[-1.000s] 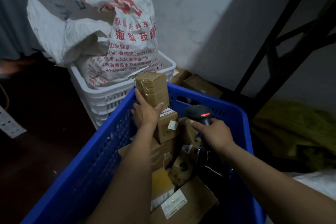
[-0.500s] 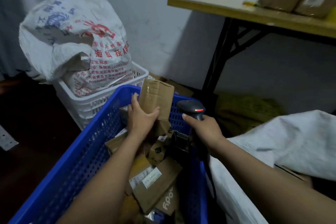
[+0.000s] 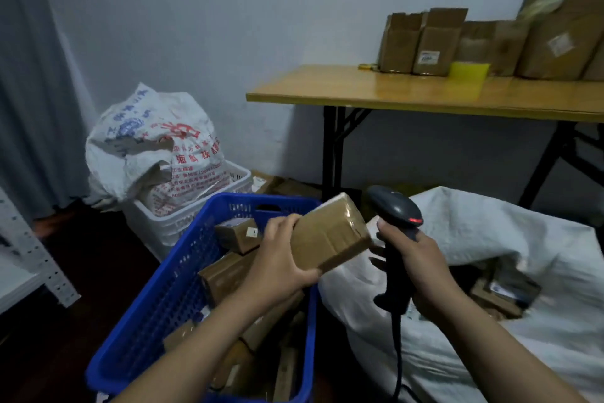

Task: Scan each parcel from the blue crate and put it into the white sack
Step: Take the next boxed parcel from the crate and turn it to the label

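Observation:
My left hand grips a taped brown cardboard parcel, held tilted above the right rim of the blue crate. The crate holds several more brown parcels. My right hand grips the handle of a dark barcode scanner with a red light lit on its head, just right of the parcel. The white sack lies open at the right, beside the crate, with a parcel visible inside its mouth.
A printed white bag sits in a white basket behind the crate. A wooden table with black legs carries several cardboard boxes and a yellow item. A white metal shelf stands at the left.
My left hand has lifted the parcel out of the crate and carried it right, towards the scanner. The view has swung right and up, showing the table and sack.

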